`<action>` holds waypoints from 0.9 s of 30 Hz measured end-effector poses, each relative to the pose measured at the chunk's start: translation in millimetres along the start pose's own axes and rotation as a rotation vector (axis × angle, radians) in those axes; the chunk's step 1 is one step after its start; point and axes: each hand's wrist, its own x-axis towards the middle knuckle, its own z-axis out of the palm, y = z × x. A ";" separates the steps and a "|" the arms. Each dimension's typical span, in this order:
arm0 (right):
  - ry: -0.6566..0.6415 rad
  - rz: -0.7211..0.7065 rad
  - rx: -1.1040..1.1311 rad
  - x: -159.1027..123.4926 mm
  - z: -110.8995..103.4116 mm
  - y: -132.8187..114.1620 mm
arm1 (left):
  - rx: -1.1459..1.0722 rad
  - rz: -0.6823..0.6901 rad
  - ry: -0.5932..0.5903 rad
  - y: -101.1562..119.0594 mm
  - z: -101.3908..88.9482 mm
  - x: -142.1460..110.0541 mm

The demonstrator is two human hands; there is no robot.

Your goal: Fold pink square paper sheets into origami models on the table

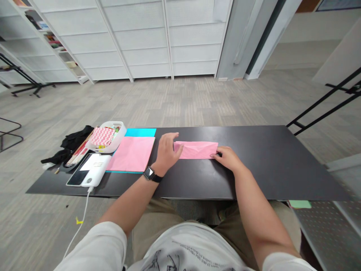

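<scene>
A strip of folded pink paper (196, 150) lies lengthwise on the dark table in front of me, with faint creases on its surface. My right hand (225, 157) pinches its right end between thumb and fingers. At the left end, my left hand (167, 151) is raised with fingers stretched and thumb apart. That thumb overlaps the strip's left end; whether it presses on it I cannot tell. A black-banded watch (152, 174) is on my left wrist. Left of that hand rests a stack of pink paper (132, 153), with blue sheets (141, 132) showing beneath.
On the table's left stand a white basket (120, 135) holding a pink-and-white zigzag-patterned item, a phone (77, 177), a white power bank (96, 171) with a cable, and black cloth (76, 139). The dark table (267, 162) ends close to my lap.
</scene>
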 end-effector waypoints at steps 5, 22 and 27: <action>0.005 0.010 0.030 -1.0 -0.2 1.7 | 0.009 0.363 -0.308 55.8 38.4 5.0; -0.003 0.103 0.123 0.0 -10.7 -16.7 | 0.139 0.163 -0.588 24.8 65.3 -8.8; 0.031 0.088 0.093 1.4 -6.2 -19.4 | 0.145 0.127 -0.634 23.3 68.9 -13.1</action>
